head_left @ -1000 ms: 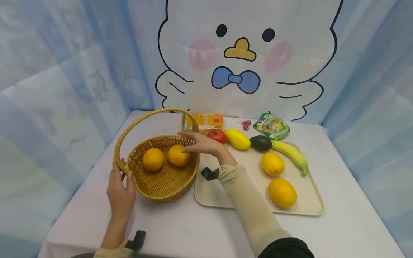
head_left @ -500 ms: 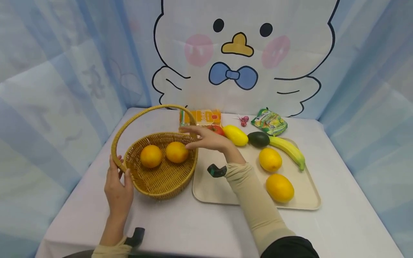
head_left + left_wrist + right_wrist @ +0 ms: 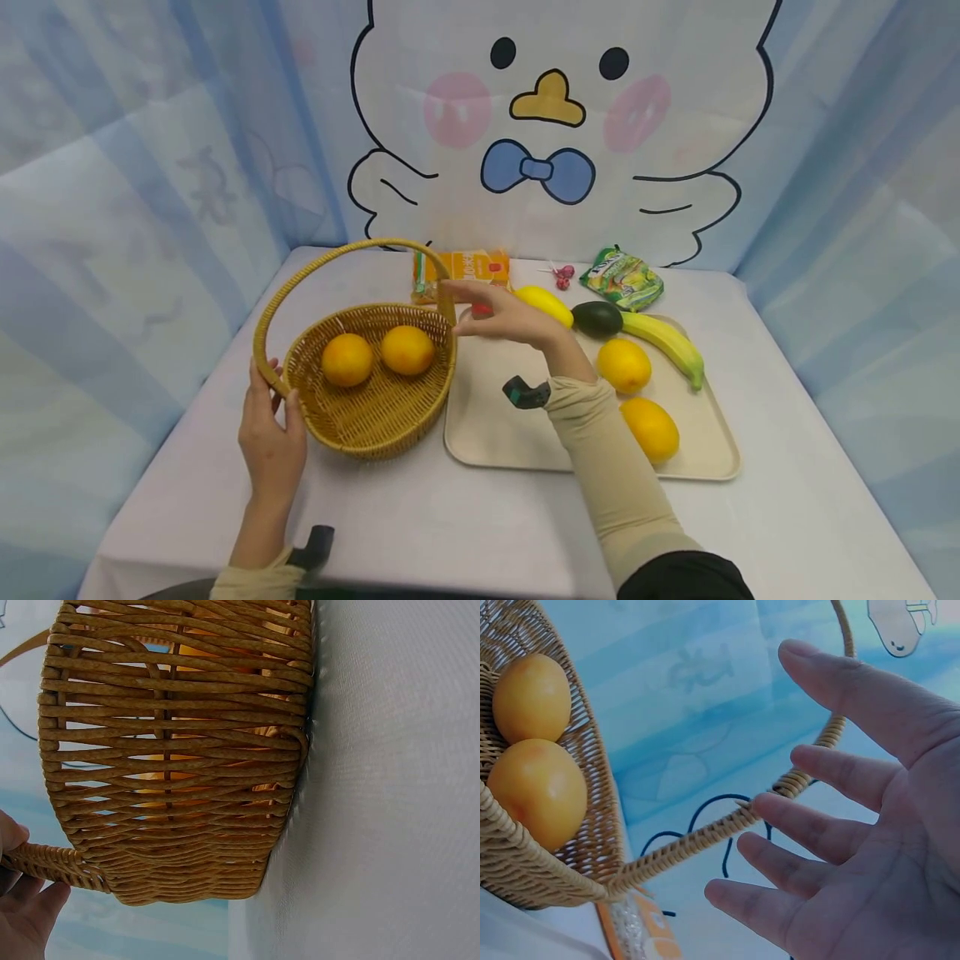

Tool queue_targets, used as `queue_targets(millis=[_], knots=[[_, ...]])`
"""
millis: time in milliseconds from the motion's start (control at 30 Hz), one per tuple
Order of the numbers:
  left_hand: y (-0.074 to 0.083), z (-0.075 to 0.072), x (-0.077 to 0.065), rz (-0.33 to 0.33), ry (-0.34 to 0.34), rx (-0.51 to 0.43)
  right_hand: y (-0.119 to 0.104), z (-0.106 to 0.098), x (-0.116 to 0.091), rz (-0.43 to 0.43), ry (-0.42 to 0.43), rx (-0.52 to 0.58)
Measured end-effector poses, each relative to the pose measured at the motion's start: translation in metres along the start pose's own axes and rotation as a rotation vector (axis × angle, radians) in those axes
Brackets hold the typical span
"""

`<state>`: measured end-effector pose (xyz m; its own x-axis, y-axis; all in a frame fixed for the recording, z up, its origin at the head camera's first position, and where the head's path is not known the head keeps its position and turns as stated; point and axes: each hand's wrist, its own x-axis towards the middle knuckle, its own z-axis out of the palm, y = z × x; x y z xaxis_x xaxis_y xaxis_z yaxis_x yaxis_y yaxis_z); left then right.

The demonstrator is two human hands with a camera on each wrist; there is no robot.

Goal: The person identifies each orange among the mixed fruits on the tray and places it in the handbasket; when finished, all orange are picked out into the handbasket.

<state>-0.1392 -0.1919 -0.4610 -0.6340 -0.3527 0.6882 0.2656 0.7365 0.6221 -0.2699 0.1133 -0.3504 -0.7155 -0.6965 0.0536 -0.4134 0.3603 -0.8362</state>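
A woven wicker basket [image 3: 371, 417] with a tall arched handle [image 3: 330, 260] stands at the table's left. My left hand [image 3: 272, 450] grips the near-left foot of the handle; in the left wrist view, thumb and fingers [image 3: 49, 904] pinch it from both sides. Two round orange fruits [image 3: 347, 360] lie side by side inside. My right hand [image 3: 513, 318] is held beside the handle's far-right side, holding nothing. Its fingers [image 3: 802, 825] are spread in the right wrist view, crossing in front of the handle; whether they touch it I cannot tell. A red fruit [image 3: 480, 310] is mostly hidden behind that hand.
A beige tray [image 3: 502, 433] right of the basket bears a banana [image 3: 670, 346], a dark green avocado-shaped fruit [image 3: 597, 319], a yellow mango-like fruit [image 3: 543, 304] and two orange-yellow fruits [image 3: 624, 365]. Behind lie an orange packet [image 3: 480, 267], lollipops [image 3: 563, 275] and a green packet [image 3: 624, 279].
My right hand has drawn back from over the right-hand orange fruit, moving right and away from the basket's inside. The left hand keeps its grip. The whole view has shifted slightly.
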Motion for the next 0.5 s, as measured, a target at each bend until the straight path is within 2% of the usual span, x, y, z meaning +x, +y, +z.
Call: queue_targets(millis=[233,500], knots=[[0.0,0.001,0.0,0.003,0.012,-0.006,0.001,-0.016,-0.017,0.085,0.057,0.028],[0.0,0.001,0.0,-0.004,0.003,0.009,0.003,-0.035,-0.038,0.084,0.135,0.015]])
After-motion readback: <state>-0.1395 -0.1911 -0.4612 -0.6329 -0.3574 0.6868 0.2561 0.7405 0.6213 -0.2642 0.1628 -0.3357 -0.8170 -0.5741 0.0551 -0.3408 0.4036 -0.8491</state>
